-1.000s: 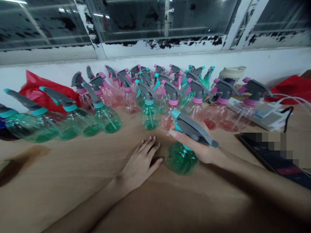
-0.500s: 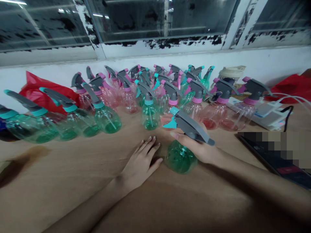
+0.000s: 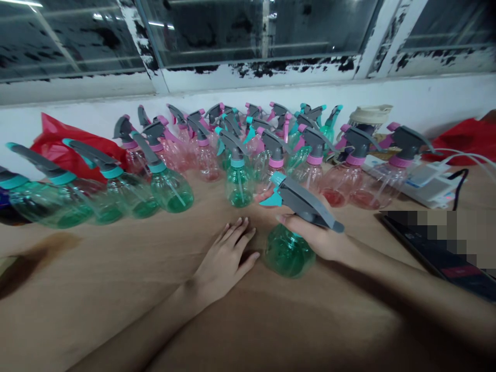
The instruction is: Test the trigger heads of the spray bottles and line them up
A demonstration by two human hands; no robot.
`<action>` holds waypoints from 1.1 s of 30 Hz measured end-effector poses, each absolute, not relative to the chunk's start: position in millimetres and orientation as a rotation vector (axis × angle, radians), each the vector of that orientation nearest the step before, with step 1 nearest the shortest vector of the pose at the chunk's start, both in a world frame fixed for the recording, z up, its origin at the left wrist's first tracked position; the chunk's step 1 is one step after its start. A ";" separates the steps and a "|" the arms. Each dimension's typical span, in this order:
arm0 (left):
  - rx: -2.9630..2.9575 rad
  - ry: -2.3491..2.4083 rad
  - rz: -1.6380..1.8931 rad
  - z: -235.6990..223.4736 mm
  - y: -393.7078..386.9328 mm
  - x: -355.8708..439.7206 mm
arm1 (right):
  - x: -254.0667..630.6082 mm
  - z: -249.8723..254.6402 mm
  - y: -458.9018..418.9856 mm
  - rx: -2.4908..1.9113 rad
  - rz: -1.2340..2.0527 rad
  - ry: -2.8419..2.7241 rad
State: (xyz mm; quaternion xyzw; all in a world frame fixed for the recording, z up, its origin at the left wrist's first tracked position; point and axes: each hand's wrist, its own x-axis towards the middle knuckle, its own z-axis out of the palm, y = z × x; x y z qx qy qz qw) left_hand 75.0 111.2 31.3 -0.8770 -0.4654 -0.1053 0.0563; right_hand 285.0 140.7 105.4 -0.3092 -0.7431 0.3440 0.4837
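My right hand (image 3: pixel 318 232) grips a green spray bottle (image 3: pixel 290 253) around its neck, just under the grey and turquoise trigger head. The bottle stands on or just above the wooden table (image 3: pixel 127 289); I cannot tell which. Its nozzle points to the upper left, and the fingers behind the head are partly hidden. My left hand (image 3: pixel 228 253) lies palm down on the table to the left of that bottle, fingers spread and holding nothing. Straight ahead of both hands stands another green spray bottle (image 3: pixel 239 188) with a turquoise collar.
Several green spray bottles (image 3: pixel 172 191) form a row at the left. Pink ones (image 3: pixel 335 181) and more green ones crowd toward the wall. Red plastic bags (image 3: pixel 73 144) lie at both sides. A white power strip (image 3: pixel 426 186) with cables and a dark phone (image 3: pixel 430 253) are at right.
The gripped spray bottle and my right hand have shifted very slightly to the right. My left hand has stayed in place.
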 end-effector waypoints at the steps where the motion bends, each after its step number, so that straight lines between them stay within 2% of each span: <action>1: -2.658 -1.411 -0.321 31.1 111.2 75.1 | 285.3 105.1 140.6 -0.747 0.852 -1.807; 33: -2.651 -1.402 -0.331 31.1 109.8 75.2 | 285.8 104.5 139.6 -0.761 0.828 -1.800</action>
